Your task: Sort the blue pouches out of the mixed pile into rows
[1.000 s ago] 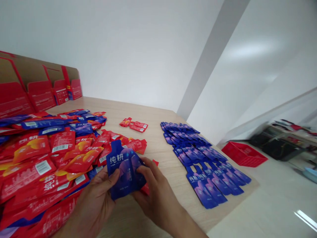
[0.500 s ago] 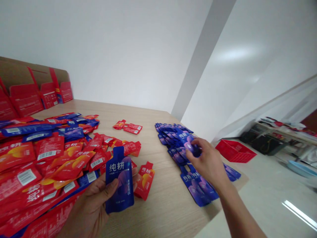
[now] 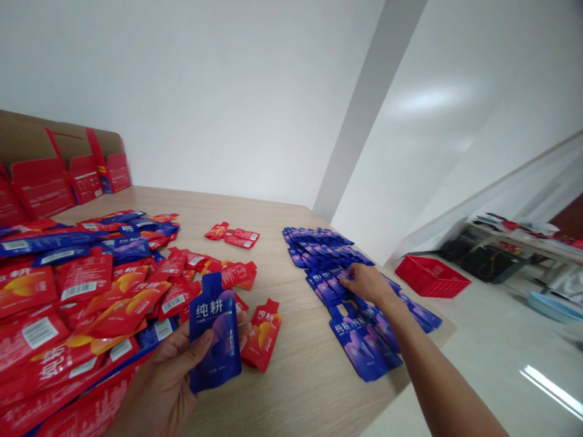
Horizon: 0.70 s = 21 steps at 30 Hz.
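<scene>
Upright in my left hand (image 3: 175, 364) is a blue pouch (image 3: 216, 343) with a narrow top tab, pinched between thumb and fingers. At the right, my right hand (image 3: 367, 282) reaches over overlapping rows of blue pouches (image 3: 357, 346). Its fingers are closed at a pouch in a middle row; the hand covers most of that pouch. A red pouch (image 3: 263, 334) lies on the table just right of my left hand. To the left spreads a heap of mixed red and blue pouches (image 3: 95, 279).
Open red cartons (image 3: 40, 185) stand along the wall at the back left. Two red pouches (image 3: 241, 237) lie at mid-table (image 3: 291, 382). Beyond the table's right edge, a red basket (image 3: 430, 277) sits on the floor, with a light blue basin (image 3: 553, 308) farther right.
My right hand left the left one with a blue pouch, moved right to the rows and is now lower among them. My left hand still holds its blue pouch. The view shifted rightward.
</scene>
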Available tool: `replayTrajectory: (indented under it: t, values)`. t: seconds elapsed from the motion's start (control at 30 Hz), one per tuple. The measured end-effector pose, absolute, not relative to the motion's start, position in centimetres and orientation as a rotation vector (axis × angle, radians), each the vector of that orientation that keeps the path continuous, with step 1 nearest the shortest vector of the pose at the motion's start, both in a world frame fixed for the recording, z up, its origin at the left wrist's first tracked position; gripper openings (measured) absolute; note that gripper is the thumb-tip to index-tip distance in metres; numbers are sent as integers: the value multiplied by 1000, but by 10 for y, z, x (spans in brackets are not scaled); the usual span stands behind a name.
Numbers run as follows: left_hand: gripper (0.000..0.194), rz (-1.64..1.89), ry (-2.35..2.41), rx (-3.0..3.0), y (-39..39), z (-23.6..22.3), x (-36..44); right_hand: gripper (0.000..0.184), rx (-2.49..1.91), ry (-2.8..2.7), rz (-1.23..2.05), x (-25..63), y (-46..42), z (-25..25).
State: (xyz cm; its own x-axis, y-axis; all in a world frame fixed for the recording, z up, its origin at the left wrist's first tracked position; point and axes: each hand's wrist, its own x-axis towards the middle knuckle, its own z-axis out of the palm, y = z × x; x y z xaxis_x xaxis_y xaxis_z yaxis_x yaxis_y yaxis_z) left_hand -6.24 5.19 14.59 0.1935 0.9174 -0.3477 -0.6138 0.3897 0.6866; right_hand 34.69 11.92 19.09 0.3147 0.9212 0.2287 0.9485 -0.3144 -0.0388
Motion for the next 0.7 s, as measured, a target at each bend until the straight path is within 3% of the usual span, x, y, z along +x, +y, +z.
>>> replayTrajectory:
  t: [0.13,0.23,0.3,0.37,0.43,0.7]
  values:
    - [57,1164,812,407,52,147,-61,15,-2143,-1826,-306,296,100,194]
    - [62,1220,839,366,52,152,-56,27,-1734,-1908,-46,216,67,188]
    - [59,1267,896,320,50,158,-53,38,-1441,-1953,237,159,46,180]
    - [53,1285,949,274,47,166,-51,63,-1301,-2083,315,114,32,170]
    - [47,1280,970,234,44,173,-52,72,-1253,-2176,328,87,29,161]
    - [39,1246,780,327,44,156,-65,45,-1251,-1896,390,95,50,156]
